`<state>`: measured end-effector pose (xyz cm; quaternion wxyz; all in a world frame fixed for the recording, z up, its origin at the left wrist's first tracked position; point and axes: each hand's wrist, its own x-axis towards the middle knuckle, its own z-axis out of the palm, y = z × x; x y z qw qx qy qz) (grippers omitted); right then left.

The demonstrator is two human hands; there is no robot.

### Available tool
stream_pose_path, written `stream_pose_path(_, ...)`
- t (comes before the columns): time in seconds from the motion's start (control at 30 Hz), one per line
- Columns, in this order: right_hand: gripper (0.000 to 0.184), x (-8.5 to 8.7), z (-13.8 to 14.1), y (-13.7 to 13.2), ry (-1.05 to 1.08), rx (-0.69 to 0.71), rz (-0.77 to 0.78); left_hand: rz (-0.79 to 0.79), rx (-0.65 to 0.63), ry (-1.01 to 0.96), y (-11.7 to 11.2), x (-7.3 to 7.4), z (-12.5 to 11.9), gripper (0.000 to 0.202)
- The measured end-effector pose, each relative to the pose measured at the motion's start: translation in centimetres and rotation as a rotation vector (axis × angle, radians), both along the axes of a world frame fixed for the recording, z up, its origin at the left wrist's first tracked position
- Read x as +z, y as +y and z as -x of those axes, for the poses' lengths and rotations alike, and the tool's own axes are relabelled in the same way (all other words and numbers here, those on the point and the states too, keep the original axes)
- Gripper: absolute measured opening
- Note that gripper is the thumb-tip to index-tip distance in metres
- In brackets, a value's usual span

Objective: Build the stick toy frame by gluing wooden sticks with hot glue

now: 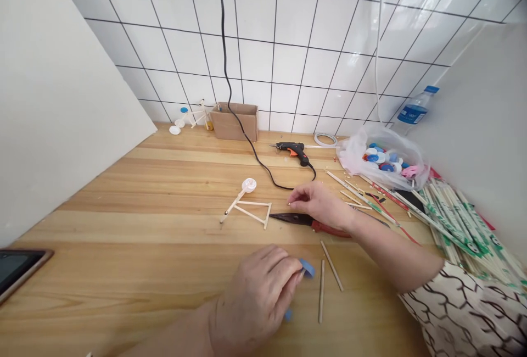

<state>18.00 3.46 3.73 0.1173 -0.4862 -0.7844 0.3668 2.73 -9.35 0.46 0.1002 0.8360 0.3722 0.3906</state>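
My left hand is closed on a blue bottle cap, held at the fingertips just above the table. A second small blue piece shows beneath that hand, partly hidden. My right hand is in a pinch over the long-nose pliers, whose red handles pass under the wrist; a tiny pale bit shows at its fingertips, too small to name. Left of the pliers' tips lies a frame of glued wooden sticks with a white bottle cap on one end. Two loose sticks lie right of my left hand.
A black glue gun with its cord, a tape roll and a cardboard box stand toward the tiled wall. Rightward are a plastic bag of bottle caps, a water bottle and wrapped chopsticks. A phone lies left.
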Motion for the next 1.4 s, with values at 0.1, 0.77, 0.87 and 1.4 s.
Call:
stream_pose_path(0.1, 0.011, -0.4, 1.9, 1.7, -0.107, 0.012, -0.074, -0.023, 0.003, 0.019, 0.1, 0.1, 0.1, 0.018)
stream_pose_path(0.77, 0.019, -1.4, 5.3, 2.7, -0.23, 0.122, -0.166, -0.014, -0.025, 0.068, 0.3, -0.4, 0.2, 0.02)
stream_pose_path(0.87, 0.021, -1.3, 5.0, 2.8, -0.221, 0.117, -0.174, -0.01, -0.025, 0.07, 0.2, -0.4, 0.2, 0.021)
stream_pose_path(1.4, 0.013, -1.3, 5.1, 3.3, -0.289, 0.14, -0.192, -0.011, -0.027, 0.058, 0.2, -0.4, 0.2, 0.017)
